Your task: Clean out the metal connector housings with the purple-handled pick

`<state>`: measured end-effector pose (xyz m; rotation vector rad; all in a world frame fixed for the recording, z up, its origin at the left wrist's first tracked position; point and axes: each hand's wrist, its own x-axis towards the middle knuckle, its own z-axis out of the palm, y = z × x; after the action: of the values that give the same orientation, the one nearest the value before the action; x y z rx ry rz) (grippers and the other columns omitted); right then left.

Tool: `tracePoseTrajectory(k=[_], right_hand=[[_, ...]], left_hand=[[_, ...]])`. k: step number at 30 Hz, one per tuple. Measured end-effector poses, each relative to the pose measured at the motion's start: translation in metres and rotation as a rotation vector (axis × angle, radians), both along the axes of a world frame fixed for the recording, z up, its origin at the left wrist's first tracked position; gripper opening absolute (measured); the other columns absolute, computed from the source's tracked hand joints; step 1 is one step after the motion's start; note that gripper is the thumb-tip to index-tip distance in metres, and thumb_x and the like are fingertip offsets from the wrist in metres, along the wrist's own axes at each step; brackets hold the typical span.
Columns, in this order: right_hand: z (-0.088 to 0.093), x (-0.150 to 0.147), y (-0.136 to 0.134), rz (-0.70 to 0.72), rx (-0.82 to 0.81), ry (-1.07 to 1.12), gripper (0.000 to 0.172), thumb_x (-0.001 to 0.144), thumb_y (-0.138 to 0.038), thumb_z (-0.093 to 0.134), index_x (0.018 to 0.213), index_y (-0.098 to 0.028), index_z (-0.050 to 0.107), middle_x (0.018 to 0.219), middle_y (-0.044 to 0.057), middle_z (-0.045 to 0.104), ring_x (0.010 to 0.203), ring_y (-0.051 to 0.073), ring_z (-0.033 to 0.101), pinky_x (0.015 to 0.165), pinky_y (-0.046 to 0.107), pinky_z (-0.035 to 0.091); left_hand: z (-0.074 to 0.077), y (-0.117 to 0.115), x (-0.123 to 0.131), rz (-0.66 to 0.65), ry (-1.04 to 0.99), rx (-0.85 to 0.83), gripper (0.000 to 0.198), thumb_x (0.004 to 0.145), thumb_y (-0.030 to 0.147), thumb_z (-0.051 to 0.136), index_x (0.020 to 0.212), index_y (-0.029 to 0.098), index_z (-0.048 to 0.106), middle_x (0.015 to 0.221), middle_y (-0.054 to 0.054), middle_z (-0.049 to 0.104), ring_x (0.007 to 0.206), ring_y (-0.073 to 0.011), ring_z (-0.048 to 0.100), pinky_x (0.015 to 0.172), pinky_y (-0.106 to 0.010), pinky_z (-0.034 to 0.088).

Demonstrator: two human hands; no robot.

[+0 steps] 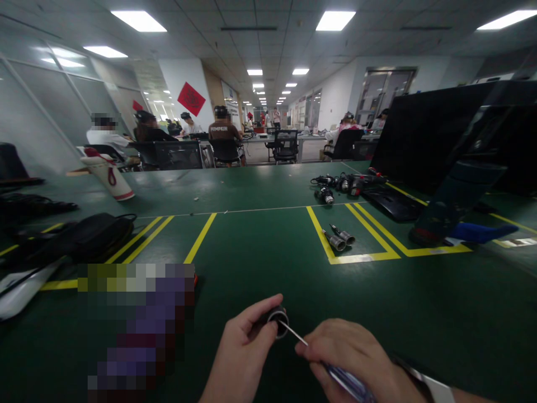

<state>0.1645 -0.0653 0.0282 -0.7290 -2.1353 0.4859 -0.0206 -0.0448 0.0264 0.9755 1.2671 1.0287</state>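
Note:
My left hand (243,350) is closed round a small black cylindrical part (277,322) with a round open end, held low over the green table (268,263). My right hand (352,358) pinches a thin screwdriver (335,375) with a striped handle. Its metal tip (292,332) points into the open end of the black part. Both hands sit at the near edge, close together.
Two silver-and-black cylinders (340,237) lie inside a yellow-taped box. More black parts (335,184) cluster further back, beside a black laptop (423,140). A paper cup (109,176) and black bag (94,235) are left. A blurred patch is near left. People sit at desks beyond.

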Motion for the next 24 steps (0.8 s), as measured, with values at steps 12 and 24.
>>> tracePoseTrajectory(k=[12, 24], right_hand=[[0.0037, -0.0022, 0.0012, 0.012, 0.242, -0.008, 0.019, 0.097, -0.016, 0.040, 0.103, -0.012, 0.057, 0.077, 0.007, 0.073, 0.071, 0.015, 0.069, 0.068, 0.025, 0.057], [0.0019, -0.0049, 0.0003, -0.037, 0.265, -0.035, 0.019, 0.096, -0.014, 0.042, 0.101, -0.012, 0.060, 0.076, 0.006, 0.073, 0.072, 0.014, 0.069, 0.069, 0.023, 0.056]], left_hand=[[-0.0008, 0.0022, 0.0028, 0.000, 0.013, 0.016, 0.028, 0.063, 0.024, 0.068, 0.088, 0.018, 0.078, 0.084, -0.006, 0.078, 0.080, -0.0237, 0.071, 0.073, -0.034, 0.057], [-0.0004, 0.0015, 0.0049, -0.001, -0.015, 0.009, 0.027, 0.063, 0.024, 0.069, 0.087, 0.017, 0.078, 0.081, -0.006, 0.077, 0.075, -0.0225, 0.070, 0.069, -0.034, 0.059]])
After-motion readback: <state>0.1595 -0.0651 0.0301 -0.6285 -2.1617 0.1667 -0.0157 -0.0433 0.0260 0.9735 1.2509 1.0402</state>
